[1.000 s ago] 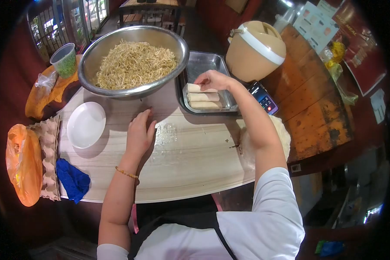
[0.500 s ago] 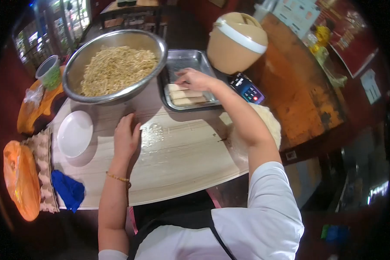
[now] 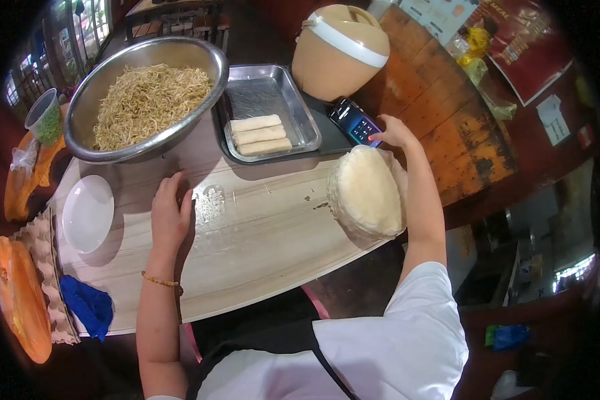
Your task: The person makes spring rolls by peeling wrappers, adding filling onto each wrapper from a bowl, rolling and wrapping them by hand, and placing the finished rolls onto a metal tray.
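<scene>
My left hand (image 3: 170,210) rests on the pale table with its fingers out and holds nothing. At the right, my right hand (image 3: 397,132) reaches to the lit phone (image 3: 353,123), a fingertip at the lower end of its screen; the hand is open. Just below that hand sits a thick round stack of thin, pale wrappers (image 3: 368,190). Three spring rolls (image 3: 259,135) lie side by side in the near left part of a metal tray (image 3: 307,123). Left of the tray, a big steel bowl (image 3: 210,77) holds a heap of bean sprouts (image 3: 150,100).
A white oval plate (image 3: 89,215) lies left of my left hand. Beyond it are a blue cloth (image 3: 87,305), an egg carton (image 3: 43,267), an orange bag (image 3: 19,300) and a tub of chopped greens (image 3: 45,120). A tan lidded container (image 3: 337,60) stands behind the phone.
My right hand has left the rolls in the tray and moved right to the phone, uncovering the rolls and the wrapper stack. My left hand stays on the table. The view has shifted slightly.
</scene>
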The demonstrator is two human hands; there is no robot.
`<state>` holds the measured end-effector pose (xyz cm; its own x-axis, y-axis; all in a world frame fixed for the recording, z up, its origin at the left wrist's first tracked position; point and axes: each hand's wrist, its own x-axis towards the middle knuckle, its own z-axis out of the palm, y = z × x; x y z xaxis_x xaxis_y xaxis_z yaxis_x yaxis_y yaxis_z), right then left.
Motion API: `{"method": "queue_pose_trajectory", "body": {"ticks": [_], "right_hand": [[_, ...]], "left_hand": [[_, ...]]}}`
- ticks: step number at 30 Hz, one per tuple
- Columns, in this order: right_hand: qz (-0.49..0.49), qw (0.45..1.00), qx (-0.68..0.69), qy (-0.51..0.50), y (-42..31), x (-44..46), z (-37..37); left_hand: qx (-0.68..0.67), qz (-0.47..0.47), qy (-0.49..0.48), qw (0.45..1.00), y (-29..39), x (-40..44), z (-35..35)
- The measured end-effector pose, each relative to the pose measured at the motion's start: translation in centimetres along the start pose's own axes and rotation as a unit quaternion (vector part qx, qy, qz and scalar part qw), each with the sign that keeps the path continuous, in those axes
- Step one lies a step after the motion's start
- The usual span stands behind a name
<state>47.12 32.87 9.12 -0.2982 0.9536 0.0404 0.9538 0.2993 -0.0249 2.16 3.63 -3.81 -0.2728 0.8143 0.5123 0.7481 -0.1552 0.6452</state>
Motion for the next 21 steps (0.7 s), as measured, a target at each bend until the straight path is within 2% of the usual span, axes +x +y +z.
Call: {"method": "queue_pose_trajectory", "body": {"ticks": [3,8,11,13,14,16,17,19,20,21], "right_hand": [[0.022,0.998,0.062,-0.024,0.5,-0.1,1.1],[0.046,0.996,0.074,0.024,-0.1,-0.8,1.8],[0.001,0.993,0.115,0.032,1.3,-0.6,2.0],[-0.012,0.989,0.128,0.075,1.4,-1.5,1.7],[-0.004,0.988,0.128,0.084,0.9,-2.2,1.4],[-0.001,0.987,0.112,0.117,-1.5,-5.0,-0.5],[-0.002,0.986,0.114,0.119,-1.9,-5.7,-0.2],[-0.027,0.971,0.177,0.157,-1.2,-7.2,0.2],[-0.031,0.966,0.202,0.156,-0.6,-7.7,0.4],[-0.013,0.964,0.216,0.153,-0.5,-8.4,0.3]], "left_hand": [[0.016,0.005,0.012,1.0,-0.5,-0.1,0.0],[0.028,-0.012,0.017,0.999,-1.1,-0.2,0.1],[0.078,-0.011,0.031,0.996,-0.9,0.1,-0.2],[0.137,-0.078,-0.038,0.987,-0.9,0.2,-0.2],[0.144,-0.084,-0.035,0.985,-0.6,0.1,-0.3],[0.204,-0.119,-0.155,0.959,0.1,0.2,-0.4],[0.207,-0.118,-0.154,0.959,-0.1,0.0,-0.3],[0.188,-0.054,-0.08,0.977,0.0,-0.3,0.2],[0.207,-0.067,-0.104,0.97,-0.1,-0.4,0.3],[0.196,-0.053,-0.088,0.975,-0.8,-0.5,0.6]]}}
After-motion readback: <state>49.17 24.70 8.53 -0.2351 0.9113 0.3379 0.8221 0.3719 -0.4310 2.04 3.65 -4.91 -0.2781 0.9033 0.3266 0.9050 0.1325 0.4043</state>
